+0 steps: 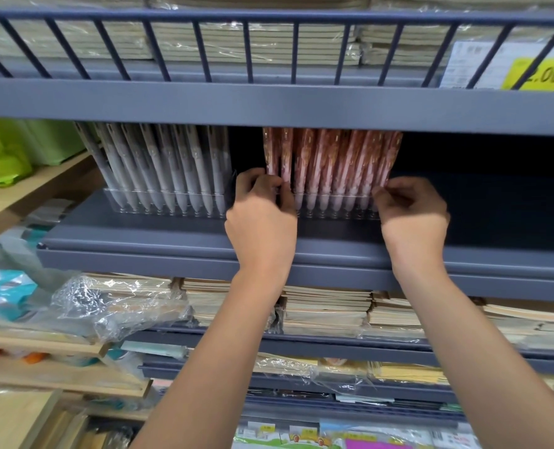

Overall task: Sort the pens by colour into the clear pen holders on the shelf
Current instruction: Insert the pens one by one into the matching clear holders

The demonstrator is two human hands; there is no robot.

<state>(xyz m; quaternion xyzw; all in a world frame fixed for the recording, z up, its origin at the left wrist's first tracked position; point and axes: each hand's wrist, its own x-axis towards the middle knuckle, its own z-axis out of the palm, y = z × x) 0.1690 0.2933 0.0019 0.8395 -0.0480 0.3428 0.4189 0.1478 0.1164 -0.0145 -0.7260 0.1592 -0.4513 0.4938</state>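
Two clear pen holders stand on the grey-blue shelf (178, 241). The left holder (165, 202) is filled with several white pens (159, 163) leaning left. The right holder (334, 205) carries several pink patterned pens (334, 160). My left hand (262, 215) grips the left end of the pink holder, fingers curled round its edge and the first pens. My right hand (411, 215) pinches the holder's right end. Both hands hide the holder's corners.
A railed shelf (269, 102) hangs low just above the pens, stacked with wrapped notebooks, a yellow price tag (541, 74) at the right. Dark shelf space (496, 202) lies right of the pink holder. Wrapped notebook stacks (327, 309) fill the shelves below; green packs (7, 150) sit left.
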